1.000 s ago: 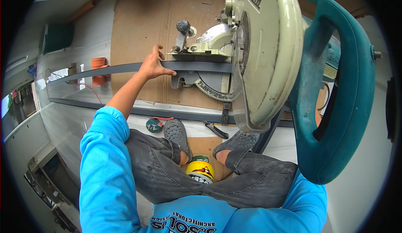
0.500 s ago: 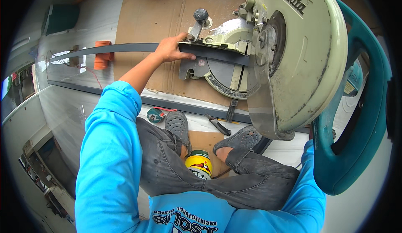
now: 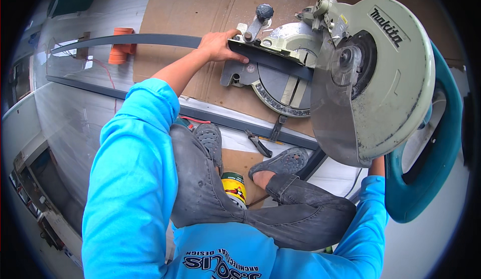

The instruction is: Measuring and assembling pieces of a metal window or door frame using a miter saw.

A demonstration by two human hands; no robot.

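My left hand is closed round a long dark grey bar, thumb in front and fingers behind. It presses the bar against the fence of a mitre saw. The bar's right end lies on the saw's round table, running toward the clear guard. Above it hangs the pale green blade housing with its teal handle. Of my right hand only the wrist shows, below the housing beside the handle. Housing and handle hide its fingers.
Brown cardboard lies under the saw. An orange pipe fitting props the bar at left. Another dark bar crosses before my shoes, near pliers, a tape measure and a yellow can between my legs.
The saw's blade housing has come lower over its table. My left hand keeps its hold on the bar. The whole view has shifted slightly.
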